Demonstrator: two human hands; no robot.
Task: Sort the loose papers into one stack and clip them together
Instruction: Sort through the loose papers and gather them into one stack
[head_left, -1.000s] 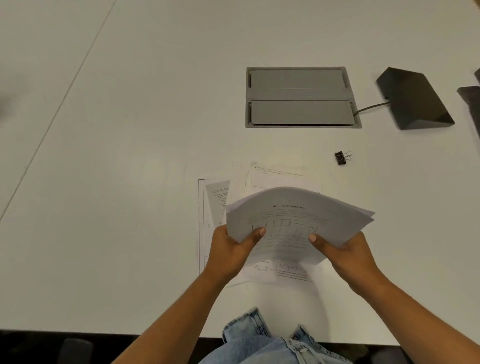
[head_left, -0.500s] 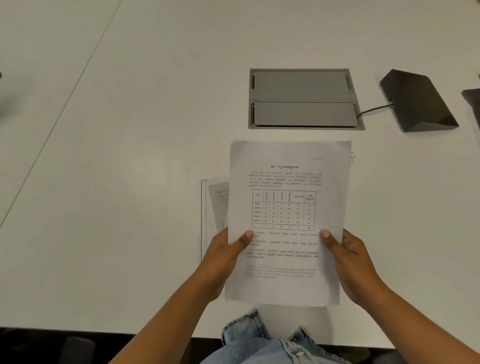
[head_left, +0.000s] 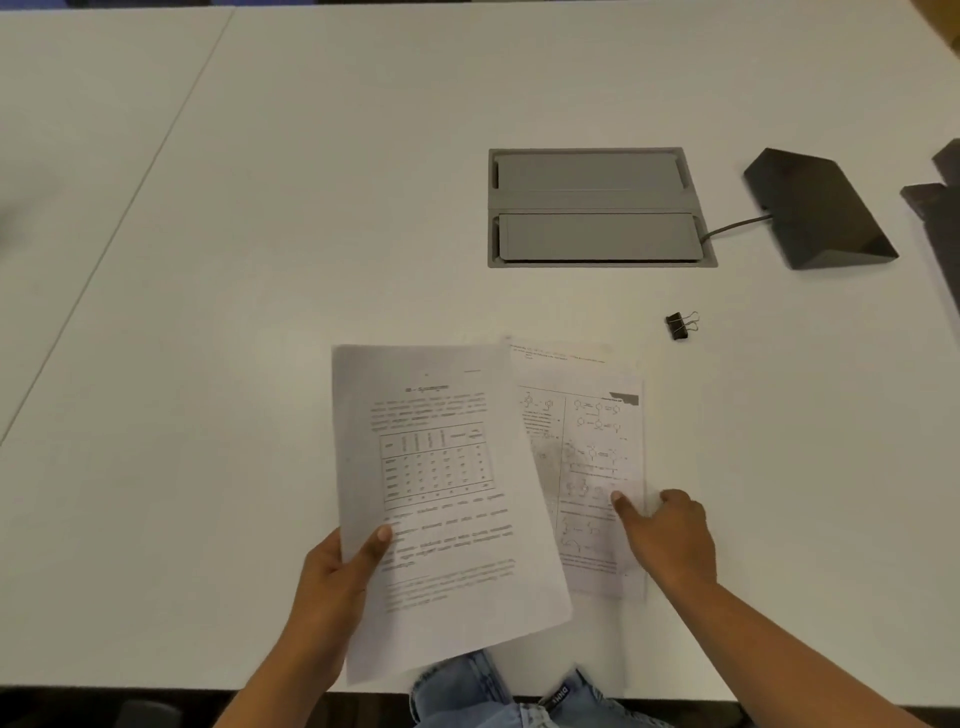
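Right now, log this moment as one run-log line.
left hand: holds paper stack | right hand: fingers on loose sheets on table | binder clip: untouched | papers: not yet one stack

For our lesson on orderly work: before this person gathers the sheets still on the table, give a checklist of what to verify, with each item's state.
1. Left hand grips the held stack: ok.
2. Right hand rests on the loose sheets: ok.
3. All papers in one stack: not ok.
4. Binder clip lies free on the table: ok.
5. Held stack's edges squared: cannot tell.
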